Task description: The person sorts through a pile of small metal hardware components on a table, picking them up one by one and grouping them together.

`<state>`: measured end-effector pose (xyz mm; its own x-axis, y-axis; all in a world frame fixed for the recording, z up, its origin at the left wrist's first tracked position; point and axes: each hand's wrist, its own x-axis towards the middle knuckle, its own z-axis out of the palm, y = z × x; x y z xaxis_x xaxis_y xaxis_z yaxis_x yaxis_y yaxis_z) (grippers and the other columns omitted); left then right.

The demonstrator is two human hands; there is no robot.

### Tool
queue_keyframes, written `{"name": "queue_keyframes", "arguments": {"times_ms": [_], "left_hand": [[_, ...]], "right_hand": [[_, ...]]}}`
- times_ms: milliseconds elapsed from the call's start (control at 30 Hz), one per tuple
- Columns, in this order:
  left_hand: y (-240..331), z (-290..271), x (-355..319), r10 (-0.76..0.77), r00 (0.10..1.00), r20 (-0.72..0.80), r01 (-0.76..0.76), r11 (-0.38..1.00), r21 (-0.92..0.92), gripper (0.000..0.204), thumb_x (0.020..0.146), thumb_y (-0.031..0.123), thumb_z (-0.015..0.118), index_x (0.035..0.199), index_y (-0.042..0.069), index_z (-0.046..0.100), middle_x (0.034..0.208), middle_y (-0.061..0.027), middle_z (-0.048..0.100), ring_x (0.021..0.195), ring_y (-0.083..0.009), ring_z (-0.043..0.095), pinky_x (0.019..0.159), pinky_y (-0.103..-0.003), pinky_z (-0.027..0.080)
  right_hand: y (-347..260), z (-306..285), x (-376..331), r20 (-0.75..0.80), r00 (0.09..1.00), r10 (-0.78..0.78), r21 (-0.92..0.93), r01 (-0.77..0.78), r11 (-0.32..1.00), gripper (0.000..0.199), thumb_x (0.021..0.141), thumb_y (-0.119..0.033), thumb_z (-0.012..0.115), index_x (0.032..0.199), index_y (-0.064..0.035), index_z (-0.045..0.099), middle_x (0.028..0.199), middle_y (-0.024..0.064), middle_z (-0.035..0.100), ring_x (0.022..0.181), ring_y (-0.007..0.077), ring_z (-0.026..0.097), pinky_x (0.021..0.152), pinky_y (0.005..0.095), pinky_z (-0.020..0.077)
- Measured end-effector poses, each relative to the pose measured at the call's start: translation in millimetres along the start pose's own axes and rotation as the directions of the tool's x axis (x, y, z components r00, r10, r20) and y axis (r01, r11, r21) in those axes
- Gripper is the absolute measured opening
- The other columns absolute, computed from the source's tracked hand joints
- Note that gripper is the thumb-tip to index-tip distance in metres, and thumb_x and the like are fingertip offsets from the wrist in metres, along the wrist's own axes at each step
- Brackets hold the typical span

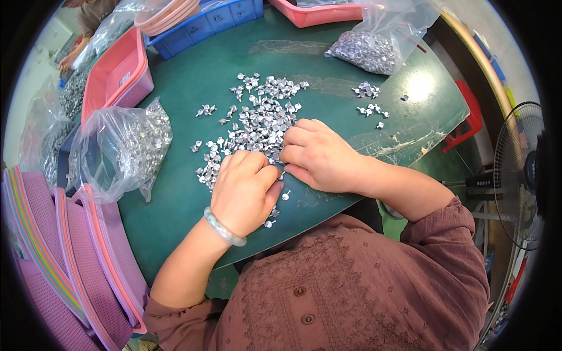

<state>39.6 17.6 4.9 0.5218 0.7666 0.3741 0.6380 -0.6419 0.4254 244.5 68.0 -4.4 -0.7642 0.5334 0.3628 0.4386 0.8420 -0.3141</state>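
Note:
A loose pile of small silver metal parts (263,121), each with a round flat head and a short stem, spreads over the green table (193,70). At its near edge my left hand (241,190), with a pale bangle on the wrist, has its fingers curled down among the parts. Close beside it, my right hand (321,155) is also closed, fingertips pinched together and turned toward the left. What the fingertips of either hand hold is hidden. A few single parts (285,195) lie on the table just below the hands, by its front edge.
Clear bags of metal parts stand at the left (140,143) and far right (366,51). Small clusters of parts (366,90) lie to the right. Pink trays (117,76), a blue crate (205,29) and purple baskets (88,251) surround the table. A fan (518,175) stands right; another person works far left.

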Motion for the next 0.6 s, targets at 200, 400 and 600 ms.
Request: {"name": "queue_keyframes", "arguments": {"times_ms": [200, 400, 600], "left_hand": [[-6.0, 5.1, 2.8, -0.053, 0.999, -0.006, 0.052, 0.999, -0.010, 0.005, 0.076, 0.002, 0.068, 0.078, 0.005, 0.064, 0.080, -0.0087, 0.057, 0.079, -0.0302, 0.054, 0.073, -0.040, 0.044], [-3.6, -7.0, -5.0, -0.199, 0.978, 0.069, 0.194, 0.979, 0.065, 0.003, 0.080, 0.004, 0.063, 0.078, 0.005, 0.064, 0.077, -0.0112, 0.059, 0.078, -0.0329, 0.057, 0.071, -0.043, 0.046], [-0.9, -10.0, -6.2, -0.310, 0.950, 0.025, 0.301, 0.938, 0.170, 0.005, 0.083, 0.007, 0.061, 0.081, 0.005, 0.066, 0.077, -0.0123, 0.065, 0.076, -0.0342, 0.062, 0.069, -0.044, 0.049]], "right_hand": [[3.1, 2.8, 1.4, -0.007, 1.000, -0.026, 0.002, 0.027, 1.000, 0.010, 0.077, -0.014, 0.069, 0.084, -0.0081, 0.065, 0.091, 0.0056, 0.057, 0.090, 0.0260, 0.054, 0.080, 0.0373, 0.0435], [4.5, -0.2, -3.9, 0.013, 0.997, -0.071, 0.065, 0.070, 0.995, 0.012, 0.077, -0.011, 0.071, 0.087, -0.0077, 0.065, 0.092, 0.0054, 0.057, 0.089, 0.0270, 0.054, 0.080, 0.0380, 0.0446], [4.4, 0.7, -4.1, -0.033, 0.996, -0.087, 0.135, 0.090, 0.987, 0.010, 0.077, -0.012, 0.070, 0.084, -0.0085, 0.064, 0.092, 0.0051, 0.057, 0.091, 0.0263, 0.054, 0.080, 0.0385, 0.0435]]}}
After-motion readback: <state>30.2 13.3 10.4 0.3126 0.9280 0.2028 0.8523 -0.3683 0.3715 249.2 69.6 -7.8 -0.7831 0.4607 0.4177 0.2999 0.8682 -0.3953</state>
